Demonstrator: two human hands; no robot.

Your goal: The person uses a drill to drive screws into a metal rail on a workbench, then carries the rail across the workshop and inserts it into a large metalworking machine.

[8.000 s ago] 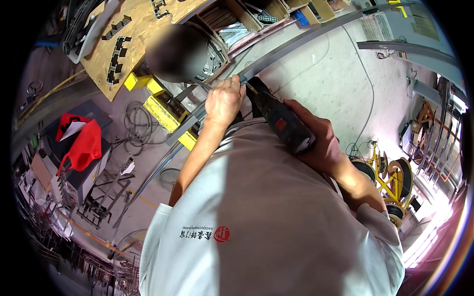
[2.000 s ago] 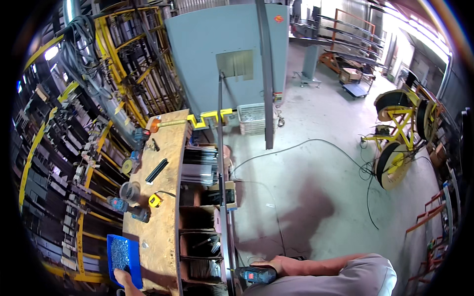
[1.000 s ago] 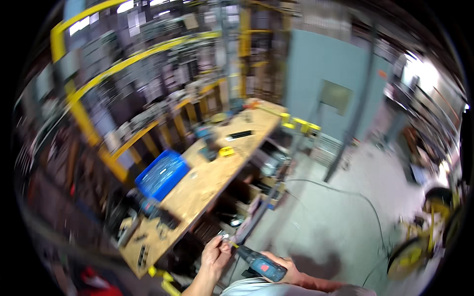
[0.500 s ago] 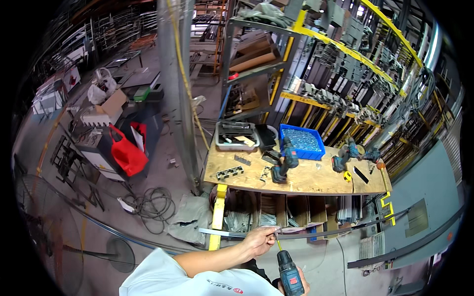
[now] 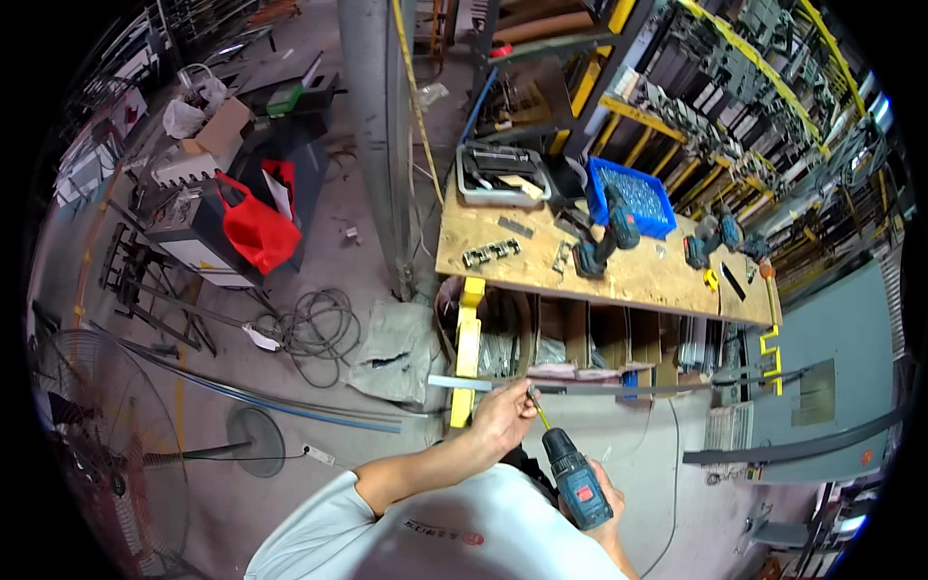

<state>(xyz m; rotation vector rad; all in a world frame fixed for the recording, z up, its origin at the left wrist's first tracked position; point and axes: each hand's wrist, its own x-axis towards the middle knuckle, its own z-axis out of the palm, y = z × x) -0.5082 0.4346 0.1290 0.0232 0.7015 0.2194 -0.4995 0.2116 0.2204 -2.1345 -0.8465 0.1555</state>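
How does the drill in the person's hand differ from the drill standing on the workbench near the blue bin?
The held drill is gripped by the right hand, its bit angled up toward the metal strip that the left hand steadies. The bench drill stands untouched on the plywood workbench beside the blue bin. Both are dark teal cordless drills.

The person wears a light grey short-sleeved shirt (image 5: pixel 454 532) with a small red round emblem and a short line of dark print on the chest, toward 6 o'clock. Both forearms are bare; left hand (image 5: pixel 503 418) and right hand (image 5: pixel 607 503) ungloved.
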